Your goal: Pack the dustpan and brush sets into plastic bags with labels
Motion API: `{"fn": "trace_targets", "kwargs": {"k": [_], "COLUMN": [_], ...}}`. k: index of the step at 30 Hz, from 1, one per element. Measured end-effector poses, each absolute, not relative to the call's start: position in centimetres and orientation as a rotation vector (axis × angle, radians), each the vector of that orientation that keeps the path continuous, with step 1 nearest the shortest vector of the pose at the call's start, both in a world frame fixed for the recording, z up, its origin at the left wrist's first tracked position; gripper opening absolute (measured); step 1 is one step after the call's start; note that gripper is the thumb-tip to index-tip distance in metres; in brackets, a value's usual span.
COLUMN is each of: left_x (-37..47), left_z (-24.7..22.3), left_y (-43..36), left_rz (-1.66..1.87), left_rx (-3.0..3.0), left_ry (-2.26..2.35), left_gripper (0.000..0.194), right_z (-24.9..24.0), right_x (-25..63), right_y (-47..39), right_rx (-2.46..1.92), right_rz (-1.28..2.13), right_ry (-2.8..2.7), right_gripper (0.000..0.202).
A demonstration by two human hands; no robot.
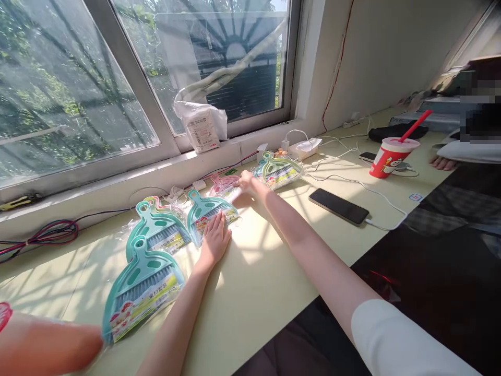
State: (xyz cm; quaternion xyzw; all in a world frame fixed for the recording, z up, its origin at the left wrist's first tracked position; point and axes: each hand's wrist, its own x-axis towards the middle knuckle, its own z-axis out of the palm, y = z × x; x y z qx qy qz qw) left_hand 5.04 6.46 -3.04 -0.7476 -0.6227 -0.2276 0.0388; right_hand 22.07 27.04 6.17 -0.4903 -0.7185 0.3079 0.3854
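Observation:
My left hand lies flat, fingers stretched over the lower edge of a packaged teal dustpan and brush set. Farther off, my right hand has its fingers closed at the right edge of a pink packaged set. Beyond it on the right rests a green packaged set. Two more teal sets lie to the left, one nearer and one behind it, with pink and yellow handles showing behind.
A black phone on a white cable and a red cup with a straw stand right. Coiled wires lie left. A wrapped package sits on the windowsill. Another person's hand rests at the far right edge.

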Motion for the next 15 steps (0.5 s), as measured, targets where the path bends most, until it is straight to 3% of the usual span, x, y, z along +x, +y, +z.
{"fn": "trace_targets", "kwargs": {"k": [4, 9, 15], "left_x": [4.9, 4.6, 4.3], "left_z": [-3.2, -3.6, -3.9], "left_y": [6.9, 7.2, 9.4], "left_rz": [-0.736, -0.771, -0.871], "left_rx": [-2.33, -2.38, -2.364], "left_ry": [-1.891, -1.871, -1.839], "left_gripper": [0.063, 0.056, 0.046], "right_z": [7.6, 7.9, 5.5], "right_x": [23.7, 27.7, 30.1], "right_y": [26.1, 22.7, 19.6], "right_rx": [-1.411, -1.133, -0.864], "right_rz": [0.655, 0.419, 0.881], "right_ry": [-1.822, -1.608, -1.358], "right_gripper": [0.018, 0.019, 0.028]}}
